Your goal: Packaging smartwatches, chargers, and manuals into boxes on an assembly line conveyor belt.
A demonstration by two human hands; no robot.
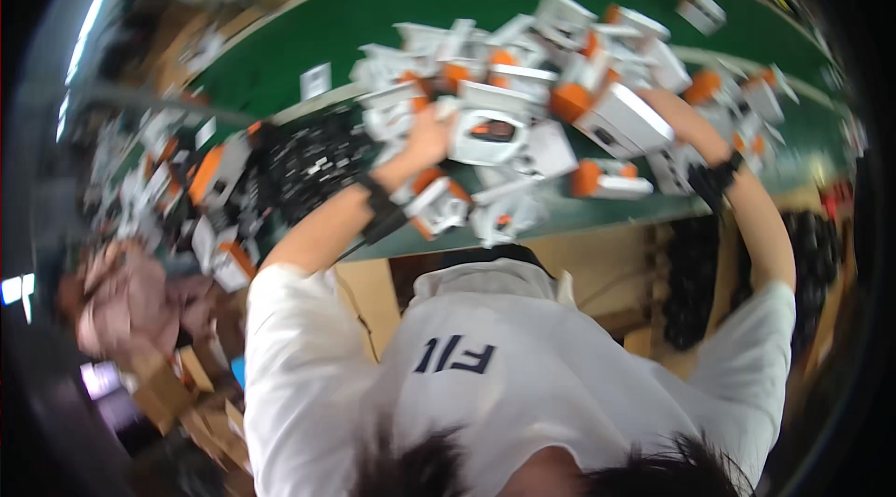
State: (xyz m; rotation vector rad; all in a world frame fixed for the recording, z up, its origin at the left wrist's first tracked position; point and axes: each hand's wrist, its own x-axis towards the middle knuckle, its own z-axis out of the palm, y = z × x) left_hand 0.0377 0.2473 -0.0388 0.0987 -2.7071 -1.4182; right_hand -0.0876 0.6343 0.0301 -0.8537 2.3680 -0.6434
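Observation:
My left hand (431, 135) is curled against the left edge of an open white box (481, 154), blurred by motion. Inside that box a dark object with an orange-red patch (495, 130) shows. To the right, my right hand (670, 114) grips a white box with an orange end (627, 121), tilted above the pile; its fingertips are hidden behind the box. Around both hands lies a heap of white-and-orange boxes (523, 77), some open. Nearer me rest a small white-and-orange carton (611, 182) and a crumpled clear plastic bag (509, 217). Each wrist wears a black band.
A green worktable (308, 26) stretches across, with a raised ledge behind the heap. Many small black parts (313, 161) are spread left of my left forearm. More boxes and plastic bags (149, 180) pile up at far left. Below stand cardboard boxes (163, 394) and black bundles (691, 282).

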